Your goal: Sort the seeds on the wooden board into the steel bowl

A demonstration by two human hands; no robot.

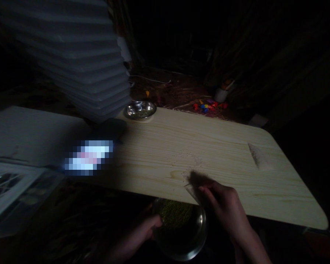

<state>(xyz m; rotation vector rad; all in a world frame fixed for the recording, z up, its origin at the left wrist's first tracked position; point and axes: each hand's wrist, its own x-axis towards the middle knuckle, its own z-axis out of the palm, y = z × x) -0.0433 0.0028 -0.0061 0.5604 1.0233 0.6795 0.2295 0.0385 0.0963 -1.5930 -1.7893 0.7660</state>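
Below the table's front edge, a shiny metal bowl (200, 238) contains a heap of small green grains (176, 212). My left hand (148, 228) is closed on the bowl's left rim, its thumb on top. Over the front edge of the wooden table (214, 135), my right hand (228, 203) pinches a thin, flat, pale piece (191, 191), perhaps a card or a bit of plastic. Its edge touches or nearly touches the tabletop. Small specks (194, 161) lie scattered just beyond it. Dim light hides most of the fingers' detail.
A second metal bowl (141, 111) with grains stands at the table's far left corner. Left of it are a lit screen (89, 157), blurred out, and a tall pale ridged stack (82, 58). A pale patch (260, 157) lies at right; colourful small items (209, 106) lie behind.
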